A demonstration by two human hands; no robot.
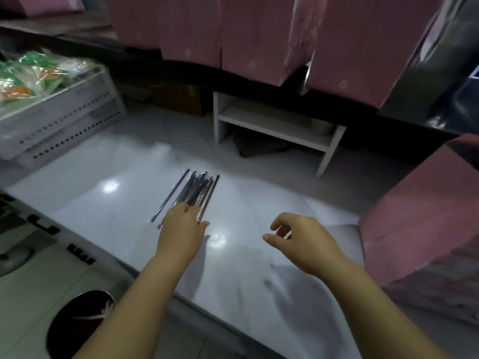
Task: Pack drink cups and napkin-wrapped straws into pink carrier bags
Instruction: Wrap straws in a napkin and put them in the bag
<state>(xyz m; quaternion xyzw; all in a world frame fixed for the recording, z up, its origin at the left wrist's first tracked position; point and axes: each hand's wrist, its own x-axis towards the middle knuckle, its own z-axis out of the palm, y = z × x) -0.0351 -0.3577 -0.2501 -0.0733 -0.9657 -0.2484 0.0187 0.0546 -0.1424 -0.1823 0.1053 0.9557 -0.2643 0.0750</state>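
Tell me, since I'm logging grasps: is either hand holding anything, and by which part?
The left hand lies on the near ends of the wrapped straws on the counter; a closed grasp cannot be told. The right hand holds nothing, fingers loosely curled.

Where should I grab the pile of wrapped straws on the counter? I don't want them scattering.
Probably pinch the straws across their near ends, from above, where the left hand already rests. They lie flat, roughly parallel, fanning slightly at the far end, so fingers closing sideways would gather them.
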